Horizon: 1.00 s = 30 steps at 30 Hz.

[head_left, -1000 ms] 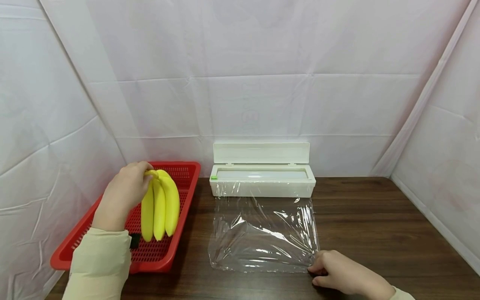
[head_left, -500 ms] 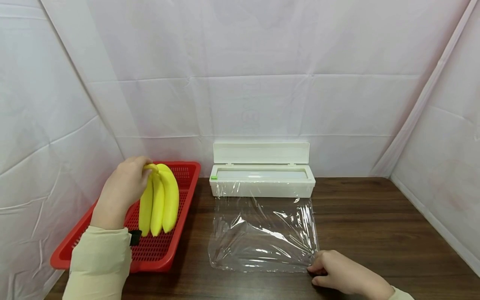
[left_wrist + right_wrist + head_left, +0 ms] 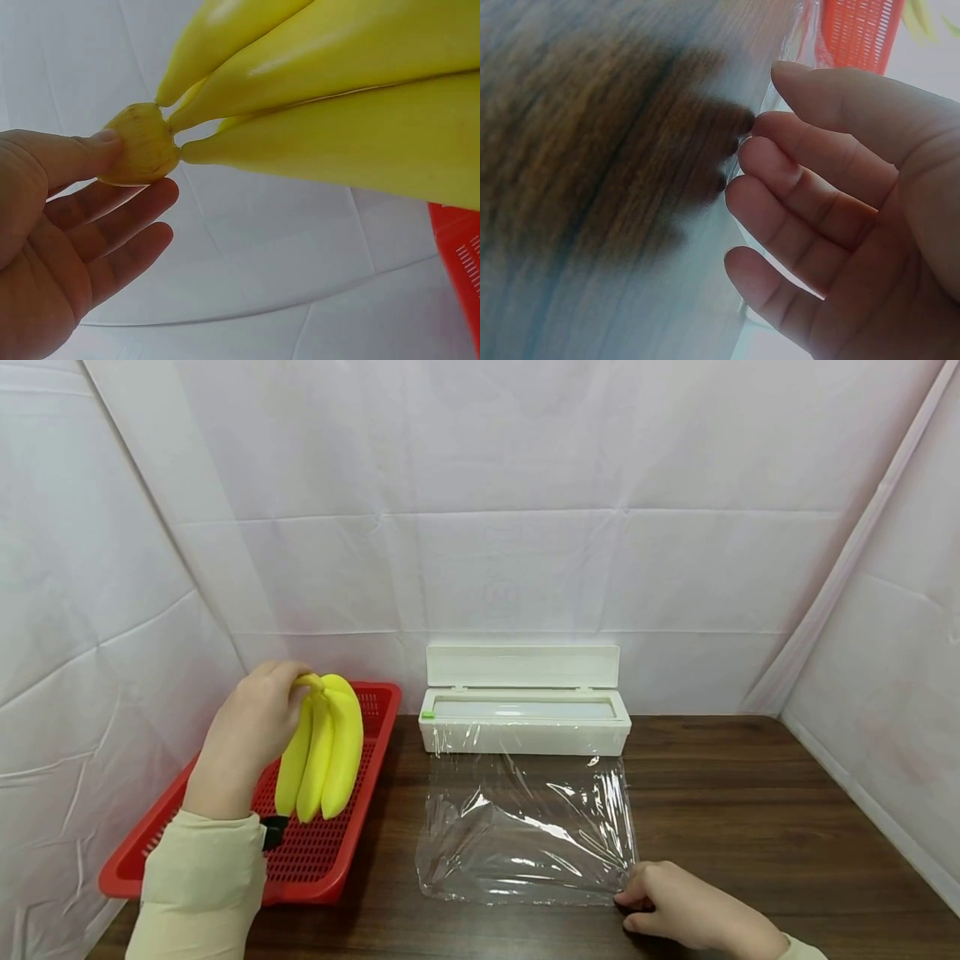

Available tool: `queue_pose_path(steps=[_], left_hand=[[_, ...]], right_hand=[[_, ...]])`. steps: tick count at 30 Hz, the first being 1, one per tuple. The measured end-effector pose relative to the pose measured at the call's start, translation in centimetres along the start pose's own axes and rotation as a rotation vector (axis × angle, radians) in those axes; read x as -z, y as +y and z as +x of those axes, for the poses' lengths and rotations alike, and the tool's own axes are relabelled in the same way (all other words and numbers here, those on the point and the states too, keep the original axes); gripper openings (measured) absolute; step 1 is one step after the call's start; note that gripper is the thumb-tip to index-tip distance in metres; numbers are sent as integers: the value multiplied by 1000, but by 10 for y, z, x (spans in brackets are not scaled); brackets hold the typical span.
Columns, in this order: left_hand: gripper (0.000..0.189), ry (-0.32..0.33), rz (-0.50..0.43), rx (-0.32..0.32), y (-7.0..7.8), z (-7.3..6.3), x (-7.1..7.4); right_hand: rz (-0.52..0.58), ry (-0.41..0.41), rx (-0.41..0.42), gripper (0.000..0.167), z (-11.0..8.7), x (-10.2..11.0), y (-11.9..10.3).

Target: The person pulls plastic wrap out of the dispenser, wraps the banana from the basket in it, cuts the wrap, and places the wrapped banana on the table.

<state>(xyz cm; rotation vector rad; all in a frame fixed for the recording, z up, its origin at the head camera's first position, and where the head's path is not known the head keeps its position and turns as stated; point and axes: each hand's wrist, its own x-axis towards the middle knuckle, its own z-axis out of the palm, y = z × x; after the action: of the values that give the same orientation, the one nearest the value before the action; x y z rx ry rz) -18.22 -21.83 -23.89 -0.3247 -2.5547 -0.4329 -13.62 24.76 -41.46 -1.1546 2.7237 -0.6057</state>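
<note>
Head, left hand (image 3: pixel 251 727): pinches bananas (image 3: pixel 342 752) by the stem over basket (image 3: pixel 303 892)
Right hand (image 3: pixel 686 902): fingers loosely extended, touching film's (image 3: pixel 525 835) near right corner
Gap: tabletop (image 3: pixel 390 847) between basket and film

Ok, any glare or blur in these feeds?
Head view: bright glare streaks on the clear, wrinkled plastic film; left wrist: soft highlights on the glossy yellow banana bunch; right wrist: hazy, the brown wood-grain table blurred, dark patches beside the bare right hand.
</note>
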Motion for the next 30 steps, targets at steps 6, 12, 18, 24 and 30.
queue_pose_path(steps=[6,12,18,24,30], left_hand=[[14,95,-15,-70,9,2,-2],[14,99,-24,-95,18,6,-2],[15,89,-28,-132,27,12,-6],[15,87,-22,-155,35,17,-11],[16,56,-16,-173,45,19,-14]], right_hand=[[12,-2,-9,23,0,0,0],[23,-18,-33,25,0,1,-1],[17,-14,-35,25,0,2,0],[22,-20,-32,26,1,1,-1],[25,-20,-31,26,1,0,-1]])
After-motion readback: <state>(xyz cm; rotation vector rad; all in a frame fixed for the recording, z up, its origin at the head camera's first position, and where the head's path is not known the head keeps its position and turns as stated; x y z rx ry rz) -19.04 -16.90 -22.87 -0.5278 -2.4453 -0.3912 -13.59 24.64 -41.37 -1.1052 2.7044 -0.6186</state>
